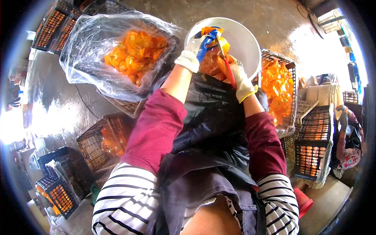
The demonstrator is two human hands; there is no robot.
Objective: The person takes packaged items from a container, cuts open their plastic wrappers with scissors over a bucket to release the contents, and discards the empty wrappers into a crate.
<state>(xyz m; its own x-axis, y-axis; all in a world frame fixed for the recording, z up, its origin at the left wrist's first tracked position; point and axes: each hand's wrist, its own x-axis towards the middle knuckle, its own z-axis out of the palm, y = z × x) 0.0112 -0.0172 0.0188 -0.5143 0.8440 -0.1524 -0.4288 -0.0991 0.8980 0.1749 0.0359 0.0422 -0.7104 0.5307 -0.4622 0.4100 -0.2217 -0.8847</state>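
Note:
My left hand (196,50), in a white glove with blue on the fingers, is closed around an orange piece of peel (213,30) over the rim of a white bucket (248,37). My right hand (239,78), in a white glove with a yellow cuff edge, is closed on a red-handled tool (230,72). The tool's thin tip reaches up beside the orange piece; whether it is a knife or scissors I cannot tell. Below my hands, more orange pieces (211,64) show in the bucket. A black apron (211,113) covers my lap.
At left, a crate lined with clear plastic (86,51) holds orange pieces (135,53). Another filled crate (277,86) stands right of the bucket. Black crates (313,145) are stacked at right, near another person (348,141). A tilted crate (103,139) lies at lower left.

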